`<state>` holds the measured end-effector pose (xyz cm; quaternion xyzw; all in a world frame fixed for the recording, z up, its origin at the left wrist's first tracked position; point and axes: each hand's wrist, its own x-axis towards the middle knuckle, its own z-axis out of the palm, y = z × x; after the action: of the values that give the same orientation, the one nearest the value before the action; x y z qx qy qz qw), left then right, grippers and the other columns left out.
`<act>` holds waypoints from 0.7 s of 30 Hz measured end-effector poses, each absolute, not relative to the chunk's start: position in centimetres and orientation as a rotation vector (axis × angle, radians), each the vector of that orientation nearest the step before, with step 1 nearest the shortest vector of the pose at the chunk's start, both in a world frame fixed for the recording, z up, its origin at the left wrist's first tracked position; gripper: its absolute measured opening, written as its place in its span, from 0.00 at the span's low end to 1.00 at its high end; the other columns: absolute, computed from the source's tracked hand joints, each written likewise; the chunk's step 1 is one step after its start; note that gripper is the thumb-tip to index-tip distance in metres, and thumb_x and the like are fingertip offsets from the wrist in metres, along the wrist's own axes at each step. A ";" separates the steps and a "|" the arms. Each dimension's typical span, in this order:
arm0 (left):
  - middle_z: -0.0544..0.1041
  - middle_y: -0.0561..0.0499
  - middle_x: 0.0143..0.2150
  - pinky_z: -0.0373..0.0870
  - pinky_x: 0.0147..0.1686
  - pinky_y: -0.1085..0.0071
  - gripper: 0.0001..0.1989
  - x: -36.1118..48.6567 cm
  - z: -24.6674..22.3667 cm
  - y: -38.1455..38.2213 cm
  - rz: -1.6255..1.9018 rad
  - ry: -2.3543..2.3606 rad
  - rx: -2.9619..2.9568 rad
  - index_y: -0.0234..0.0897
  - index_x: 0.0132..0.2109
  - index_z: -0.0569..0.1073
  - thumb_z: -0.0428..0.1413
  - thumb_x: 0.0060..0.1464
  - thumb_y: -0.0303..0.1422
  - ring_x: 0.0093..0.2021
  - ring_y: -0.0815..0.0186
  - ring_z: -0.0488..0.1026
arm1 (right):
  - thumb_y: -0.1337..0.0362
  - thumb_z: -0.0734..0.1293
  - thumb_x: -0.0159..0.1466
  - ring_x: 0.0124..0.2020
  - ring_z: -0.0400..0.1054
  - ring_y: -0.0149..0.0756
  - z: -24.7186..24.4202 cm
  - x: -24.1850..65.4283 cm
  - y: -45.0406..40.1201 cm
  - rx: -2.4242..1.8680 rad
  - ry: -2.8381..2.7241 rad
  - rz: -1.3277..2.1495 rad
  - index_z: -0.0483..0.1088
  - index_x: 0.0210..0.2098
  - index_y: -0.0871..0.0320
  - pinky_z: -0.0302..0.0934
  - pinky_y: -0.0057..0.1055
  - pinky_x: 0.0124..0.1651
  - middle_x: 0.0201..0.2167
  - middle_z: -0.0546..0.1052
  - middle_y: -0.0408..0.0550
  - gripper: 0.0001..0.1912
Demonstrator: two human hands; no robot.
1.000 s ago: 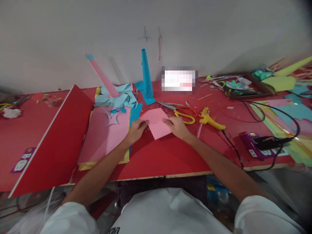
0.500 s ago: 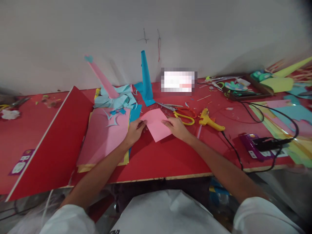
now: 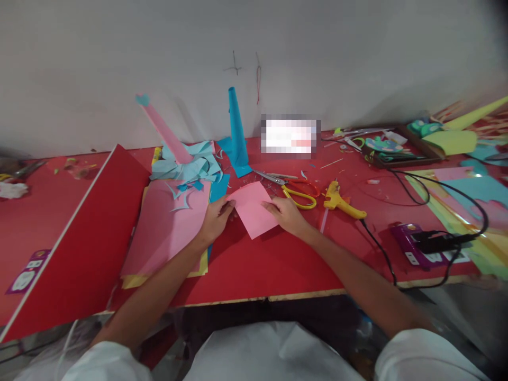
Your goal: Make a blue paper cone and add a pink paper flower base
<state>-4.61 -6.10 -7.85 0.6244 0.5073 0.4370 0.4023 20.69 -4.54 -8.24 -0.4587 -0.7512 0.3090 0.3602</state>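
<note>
Flat red tabletop (image 3: 254, 275) here, pink four-cornered paper sheet (image 3: 256, 212) held mid-scene over it. My left hand (image 3: 215, 219) and right hand (image 3: 289, 216) still pinch opposite sides; left's just eased leftward a touch, so I'd guess minor repositioning.

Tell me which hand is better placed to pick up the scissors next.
Probably the right hand: it is nearer the scissors, while the left hand sits across the pink paper. Both grip that paper, so the right would first let go.
</note>
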 end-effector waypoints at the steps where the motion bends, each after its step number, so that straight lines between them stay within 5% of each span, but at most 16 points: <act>1: 0.78 0.51 0.26 0.71 0.29 0.68 0.29 -4.7 -7.8 -6.1 1.102 1.281 1.584 0.41 0.35 0.71 0.58 0.65 0.63 0.24 0.66 0.74 | 0.23 0.53 0.71 0.23 0.50 0.32 -8.2 20.7 -4.6 -1.185 -1.931 0.797 0.54 0.23 0.51 0.44 0.36 0.30 0.19 0.59 0.40 0.40; 21: 0.76 0.52 0.26 0.71 0.29 0.69 0.30 -4.7 -7.8 -6.1 1.145 1.290 1.572 0.40 0.36 0.71 0.55 0.66 0.64 0.25 0.66 0.73 | 0.23 0.53 0.71 0.24 0.53 0.33 -8.3 20.8 -4.7 -1.195 -1.940 0.804 0.54 0.24 0.51 0.46 0.35 0.30 0.19 0.60 0.41 0.40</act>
<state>-4.70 -6.09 -7.82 0.6195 0.5081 0.4511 0.3931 20.76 -4.73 -8.27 -0.4625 -0.7506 0.3112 0.3548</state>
